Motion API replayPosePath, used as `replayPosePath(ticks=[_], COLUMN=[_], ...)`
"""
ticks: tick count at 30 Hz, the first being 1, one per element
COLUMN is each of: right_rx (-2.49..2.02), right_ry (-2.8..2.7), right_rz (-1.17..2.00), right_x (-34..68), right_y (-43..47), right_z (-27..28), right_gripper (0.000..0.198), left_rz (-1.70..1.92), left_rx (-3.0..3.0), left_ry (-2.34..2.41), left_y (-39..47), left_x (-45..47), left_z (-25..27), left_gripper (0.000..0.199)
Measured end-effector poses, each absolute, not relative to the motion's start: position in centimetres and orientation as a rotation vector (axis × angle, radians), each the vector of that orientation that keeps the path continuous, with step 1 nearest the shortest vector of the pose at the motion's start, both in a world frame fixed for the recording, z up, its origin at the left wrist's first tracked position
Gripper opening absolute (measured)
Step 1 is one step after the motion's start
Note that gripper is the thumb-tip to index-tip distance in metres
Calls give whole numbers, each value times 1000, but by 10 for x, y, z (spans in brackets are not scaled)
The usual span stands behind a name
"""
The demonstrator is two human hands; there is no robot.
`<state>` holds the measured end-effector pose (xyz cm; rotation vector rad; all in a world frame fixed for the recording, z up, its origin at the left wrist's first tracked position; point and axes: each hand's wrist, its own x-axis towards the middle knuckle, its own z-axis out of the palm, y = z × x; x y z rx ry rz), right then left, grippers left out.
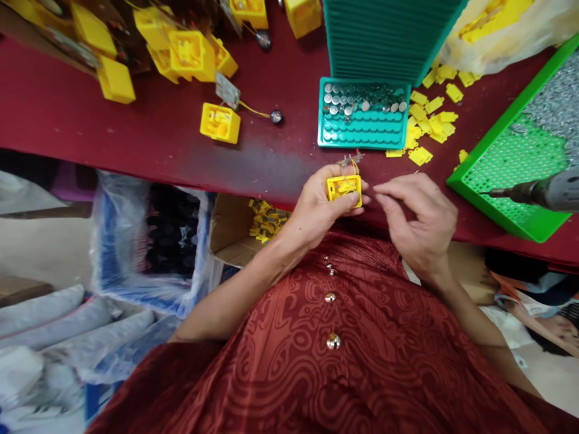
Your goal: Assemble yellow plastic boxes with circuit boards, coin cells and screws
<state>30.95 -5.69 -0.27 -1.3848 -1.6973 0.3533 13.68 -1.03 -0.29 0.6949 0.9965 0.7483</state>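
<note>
My left hand [323,202] is closed around a small yellow plastic housing [344,188], its open side facing up, the thumb pressed on its edge. Thin wires rise from the housing to a small circuit board [351,159] above the fingers. Just to the right, my right hand [418,217] is apart from the housing, with thumb and index finger pinched together; whatever is between the fingertips is too small to make out. Beyond both hands lies a teal tray [366,137] with round silver button cells in its upper rows.
Small yellow plates [436,123] lie loose right of the tray. A green perforated bin [520,175] of tiny metal parts stands at right, a power screwdriver [543,191] over it. More yellow housings [192,57] sit at upper left. A cardboard box [230,232] is below the table edge.
</note>
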Motion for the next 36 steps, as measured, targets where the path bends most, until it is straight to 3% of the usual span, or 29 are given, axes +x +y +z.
replayPosePath(ticks=[5,11,22,28,31,36], right_rx=[-1318,-1372,-1290,-1347,-1417,-1426], right_ry=[-1926,-2042,-1957,-1863,-1754,-1610], right_rz=[270,172,411,476,485,380], right_x=[305,303,301,302,308,319], right_y=[-53,-51,-49,-53,-55,-54], right_z=[-9,-9,-6,-5,3,5], right_gripper=[8,11,13,15,21,14], left_rz=[706,720,753,730,725,754], left_rx=[621,703,780,545,491,568], left_ry=[927,944,979,991,986,971], left_y=[-10,-14,-17,-12,-11,-13], left_x=[134,134,133,136,138,139], left_z=[6,4,12,14,14,12], left_gripper=[40,48,40,31,38,53])
